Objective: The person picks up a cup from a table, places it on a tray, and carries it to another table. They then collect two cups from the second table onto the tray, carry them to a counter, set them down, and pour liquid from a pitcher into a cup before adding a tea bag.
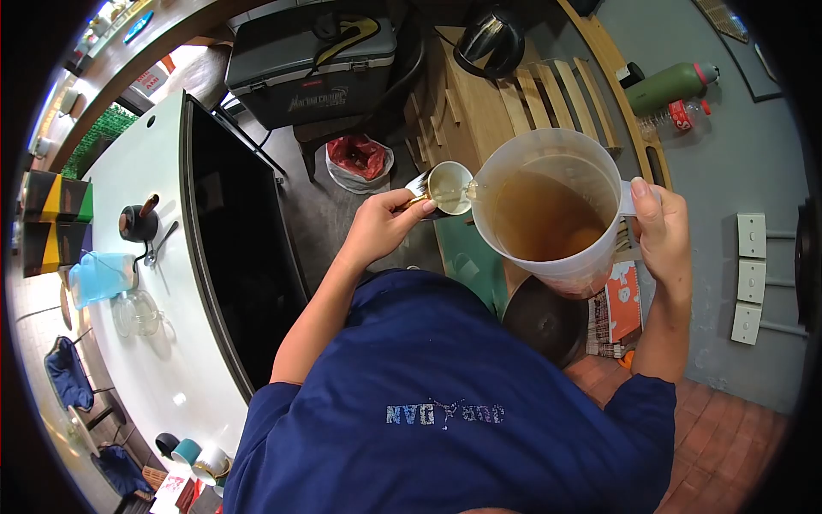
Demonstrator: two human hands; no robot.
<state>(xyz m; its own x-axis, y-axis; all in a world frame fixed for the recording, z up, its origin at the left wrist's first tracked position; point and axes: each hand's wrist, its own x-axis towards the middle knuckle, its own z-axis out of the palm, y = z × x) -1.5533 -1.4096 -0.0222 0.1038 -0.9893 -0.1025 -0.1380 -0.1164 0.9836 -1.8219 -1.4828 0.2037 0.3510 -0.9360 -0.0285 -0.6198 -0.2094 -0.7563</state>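
My right hand [659, 227] is wrapped round the handle of a large translucent plastic jug [548, 154] with brown liquid [544, 218] inside. The jug tilts left, its spout at the rim of a small cup [449, 188] with a white inside. Liquid shows at the spout and seems to run into the cup. Thumb and fingers of my left hand [390, 223] pinch the cup's gold handle, holding it up in the air. The cup's outside is patterned dark and white, and partly hidden.
A white-topped counter [145, 343] on the left carries a small dark pot [139, 223], a spoon [161, 244] and a blue container [98, 278]. Beyond are a lined bin [360, 163], a cool box [312, 64], a kettle [490, 44] and wooden slats [556, 94]. Switches [751, 278] line the right wall.
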